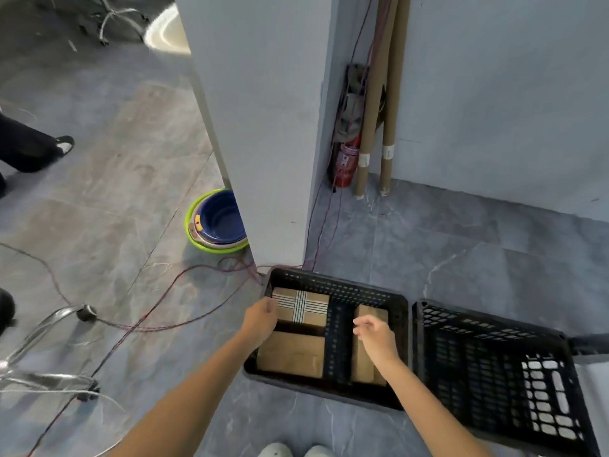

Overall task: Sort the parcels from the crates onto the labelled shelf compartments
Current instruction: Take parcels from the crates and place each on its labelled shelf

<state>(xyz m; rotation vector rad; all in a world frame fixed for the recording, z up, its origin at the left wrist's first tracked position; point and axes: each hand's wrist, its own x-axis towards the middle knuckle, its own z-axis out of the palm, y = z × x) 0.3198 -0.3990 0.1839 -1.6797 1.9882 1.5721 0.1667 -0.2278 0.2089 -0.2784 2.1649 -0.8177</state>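
A black plastic crate (342,286) sits on the floor and holds three brown cardboard parcels. The far-left parcel (304,306) is crossed with striped tape. My left hand (262,319) reaches into the crate and touches that parcel's left edge; whether the fingers curl round it cannot be made out. A plain parcel (291,354) lies nearer me. My right hand (374,333) hovers over the narrow parcel (362,362) at the crate's right, fingers loosely curled and holding nothing. A second black crate (494,367) on the right has nothing visible in it.
A grey pillar (260,127) rises just behind the crate. Stacked blue and green basins (217,222) sit at its base. Red cables (158,311) trail over the floor on the left. Cardboard tubes (379,127) lean in the corner. Another person's leg (29,146) is at far left.
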